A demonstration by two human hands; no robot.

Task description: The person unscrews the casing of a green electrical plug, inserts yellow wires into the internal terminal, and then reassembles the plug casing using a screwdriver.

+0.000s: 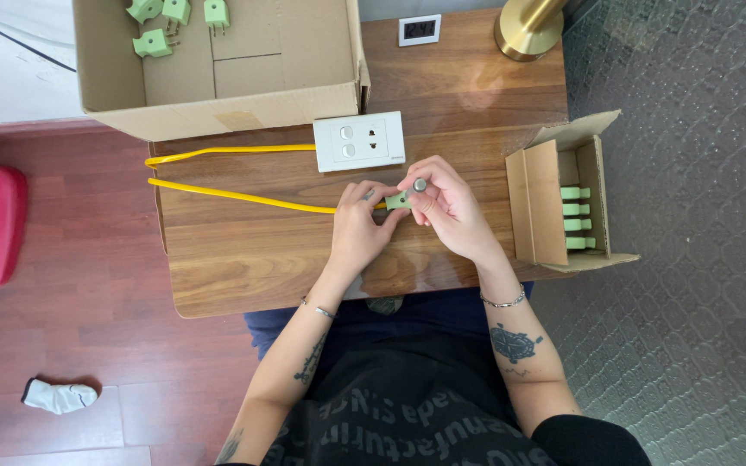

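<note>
A green plug (397, 200) at the end of a yellow cable (235, 197) is held over the middle of the wooden table (243, 267), seen from the head camera. The left hand (357, 231) is closed on the plug's cable side, and the right hand (447, 207) is closed around a small tool with a grey round top (420, 185), set against the plug. The work is probably done best with the plug kept steady and the tool kept square to it. A white wall socket (359, 141) lies just behind the hands. In the large cardboard box (218, 108), four loose green plugs (174, 19) are seen. In the small open box (546, 203), four more green plugs (575, 217) are stacked in a row.
</note>
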